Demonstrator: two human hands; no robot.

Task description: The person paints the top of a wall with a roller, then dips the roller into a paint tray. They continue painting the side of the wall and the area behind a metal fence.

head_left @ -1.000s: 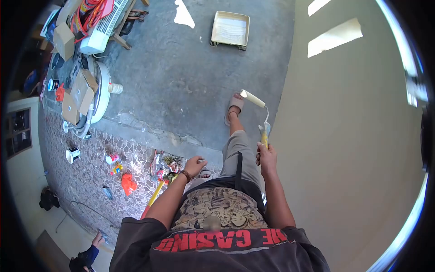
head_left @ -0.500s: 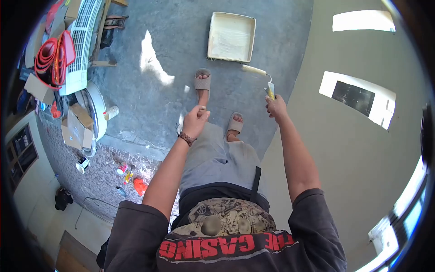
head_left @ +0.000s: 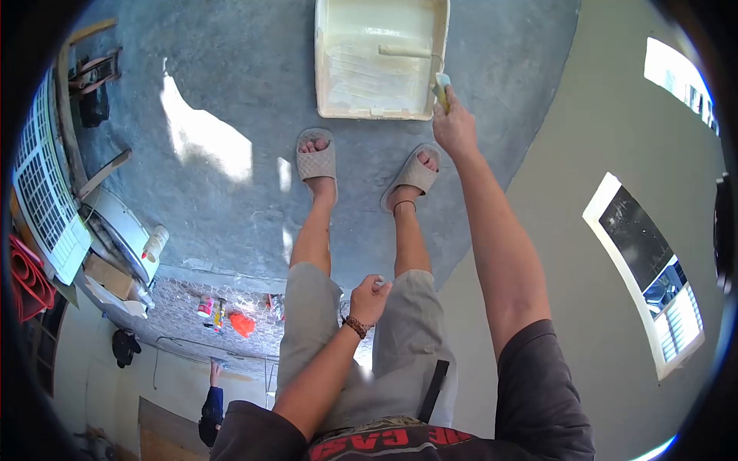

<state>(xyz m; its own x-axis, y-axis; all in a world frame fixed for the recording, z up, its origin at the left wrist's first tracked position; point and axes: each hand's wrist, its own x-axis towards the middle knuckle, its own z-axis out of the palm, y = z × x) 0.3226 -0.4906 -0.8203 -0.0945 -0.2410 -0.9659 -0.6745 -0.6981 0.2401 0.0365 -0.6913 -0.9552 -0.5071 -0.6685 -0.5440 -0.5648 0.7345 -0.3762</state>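
Note:
My right hand (head_left: 455, 127) is closed around the yellow handle of a paint roller (head_left: 405, 51). The roller's long pale sleeve lies across the inside of a large cream paint tray (head_left: 320, 77) on the floor, over its wet, paint-coated bottom. Its wire frame and the pale blue end of the handle show above my fingers, near the tray's right side. My left hand (head_left: 370, 300) hangs in front of my knees, its fingers curled in, with nothing visible in them. A beaded bracelet (head_left: 356, 326) is around that wrist.
Both my feet, in sandals (head_left: 317, 163), stand close to the tray on the grey concrete floor (head_left: 231, 46). A pale wall (head_left: 553, 230) rises on the right. Left are a white grille (head_left: 38, 192), wood and a cardboard box (head_left: 109, 276). Another person's sleeve (head_left: 213, 403) shows at lower left.
I have stepped closer to the tray. The roller has gone from beside the tray to inside it. My left hand has dropped in front of my knees. Another person has come into view.

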